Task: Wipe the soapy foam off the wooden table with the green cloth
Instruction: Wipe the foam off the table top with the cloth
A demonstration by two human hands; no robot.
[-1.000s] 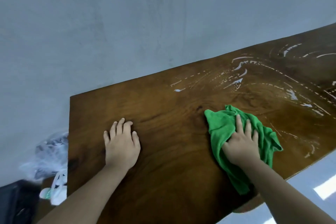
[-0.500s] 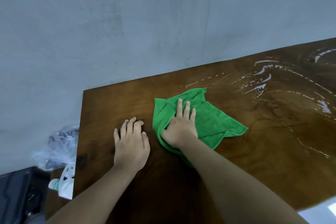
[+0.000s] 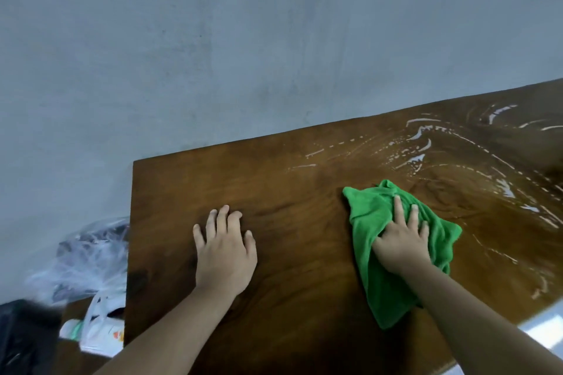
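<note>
While right hand (image 3: 401, 245) presses flat (fingers spread), green cloth (image 3: 393, 292) lies beneath.

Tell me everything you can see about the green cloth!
The green cloth is bright green, soft and fuzzy-looking, like microfibre. It lies crumpled and bunched on the wooden table, its lower end trailing toward the near edge. The right hand presses flat on it, fingers spread. White foam streaks lie beyond it.
</note>
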